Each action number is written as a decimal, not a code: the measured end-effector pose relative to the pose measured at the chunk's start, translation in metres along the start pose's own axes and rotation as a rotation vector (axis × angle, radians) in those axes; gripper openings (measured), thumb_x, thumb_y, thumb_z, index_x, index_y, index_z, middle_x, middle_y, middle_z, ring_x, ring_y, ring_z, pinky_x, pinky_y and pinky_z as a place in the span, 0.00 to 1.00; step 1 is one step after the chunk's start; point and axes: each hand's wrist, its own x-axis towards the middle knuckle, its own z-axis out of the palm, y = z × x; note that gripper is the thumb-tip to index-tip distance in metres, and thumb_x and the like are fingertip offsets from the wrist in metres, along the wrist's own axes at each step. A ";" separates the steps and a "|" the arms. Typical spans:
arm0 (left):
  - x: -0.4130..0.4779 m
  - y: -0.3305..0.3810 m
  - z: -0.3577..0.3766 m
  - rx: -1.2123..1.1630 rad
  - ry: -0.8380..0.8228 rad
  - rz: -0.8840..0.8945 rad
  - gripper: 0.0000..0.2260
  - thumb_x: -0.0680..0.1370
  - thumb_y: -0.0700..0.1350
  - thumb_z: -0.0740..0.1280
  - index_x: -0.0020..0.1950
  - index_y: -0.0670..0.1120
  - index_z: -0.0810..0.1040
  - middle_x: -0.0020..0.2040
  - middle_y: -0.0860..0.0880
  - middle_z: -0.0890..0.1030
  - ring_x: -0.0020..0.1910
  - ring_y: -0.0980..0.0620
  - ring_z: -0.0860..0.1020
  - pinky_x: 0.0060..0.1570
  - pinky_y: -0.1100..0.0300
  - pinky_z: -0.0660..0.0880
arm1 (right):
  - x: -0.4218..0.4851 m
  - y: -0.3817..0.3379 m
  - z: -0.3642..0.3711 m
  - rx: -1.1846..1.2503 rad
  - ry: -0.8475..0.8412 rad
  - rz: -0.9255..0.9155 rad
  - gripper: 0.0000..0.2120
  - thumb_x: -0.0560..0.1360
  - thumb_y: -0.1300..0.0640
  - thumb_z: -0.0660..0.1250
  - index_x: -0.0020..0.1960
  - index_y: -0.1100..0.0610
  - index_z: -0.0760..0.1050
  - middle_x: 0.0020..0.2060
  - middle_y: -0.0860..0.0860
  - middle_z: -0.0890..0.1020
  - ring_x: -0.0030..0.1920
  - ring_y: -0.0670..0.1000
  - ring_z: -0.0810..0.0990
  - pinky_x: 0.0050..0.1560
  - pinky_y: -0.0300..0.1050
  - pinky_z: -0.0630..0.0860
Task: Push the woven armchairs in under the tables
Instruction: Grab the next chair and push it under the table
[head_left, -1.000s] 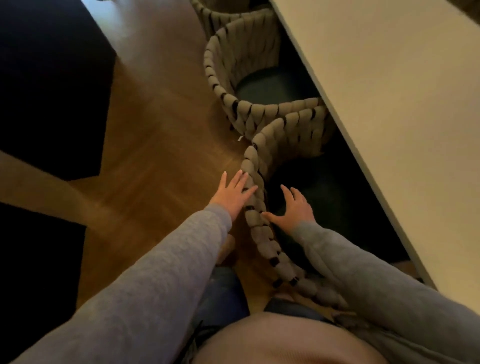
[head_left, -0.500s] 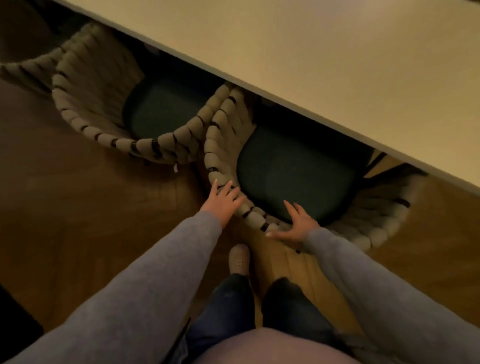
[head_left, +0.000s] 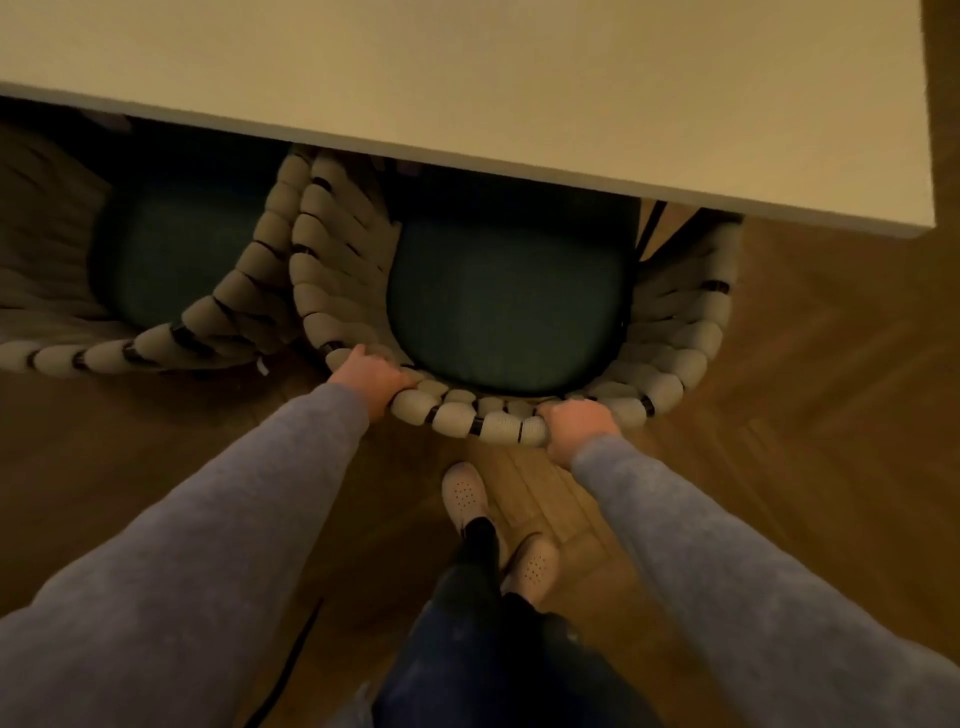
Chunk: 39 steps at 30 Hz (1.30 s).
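**Both hands on the chair back, ready to push**

The left hand (head_left: 371, 376) is curled over the rope-wrapped rim of the armchair (head_left: 670, 384) at its back-left curve, and the right hand (head_left: 574, 423) is clamped over the same rim at the middle of the back. Both arms reach forward and down, sleeves nearly straight, wrists a little bent over the top of the rim. The person's shoes (head_left: 462, 491) stand just behind the chair, one ahead of the other.

The chair's dark seat cushion (head_left: 498, 306) lies partly under the table (head_left: 467, 78), with its back curve out in the open. A second armchair (head_left: 218, 322) sits touching it on the left.

To do this well, I would push evenly with both hands, straight toward the table edge, so the chair does not swing into its neighbour. The armrests may catch the tabletop, so go slowly.
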 end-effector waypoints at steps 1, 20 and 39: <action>-0.001 0.003 0.001 -0.003 -0.006 0.007 0.22 0.79 0.47 0.66 0.72 0.57 0.67 0.69 0.51 0.73 0.70 0.48 0.68 0.73 0.41 0.54 | -0.003 0.002 0.002 0.004 -0.009 -0.001 0.16 0.78 0.58 0.61 0.65 0.51 0.74 0.59 0.53 0.79 0.60 0.56 0.77 0.59 0.50 0.73; -0.044 0.119 0.019 -0.003 -0.059 0.036 0.18 0.79 0.47 0.65 0.68 0.57 0.71 0.66 0.53 0.74 0.70 0.48 0.69 0.73 0.37 0.52 | -0.085 0.062 0.069 0.011 -0.120 0.058 0.17 0.77 0.60 0.64 0.64 0.48 0.73 0.58 0.51 0.79 0.59 0.53 0.77 0.59 0.47 0.73; -0.009 0.117 -0.016 -0.039 0.040 0.014 0.19 0.78 0.48 0.66 0.68 0.58 0.71 0.63 0.53 0.76 0.67 0.48 0.71 0.72 0.40 0.54 | -0.052 0.098 0.043 0.002 -0.032 0.035 0.14 0.77 0.60 0.63 0.60 0.48 0.76 0.55 0.50 0.80 0.57 0.53 0.79 0.57 0.48 0.74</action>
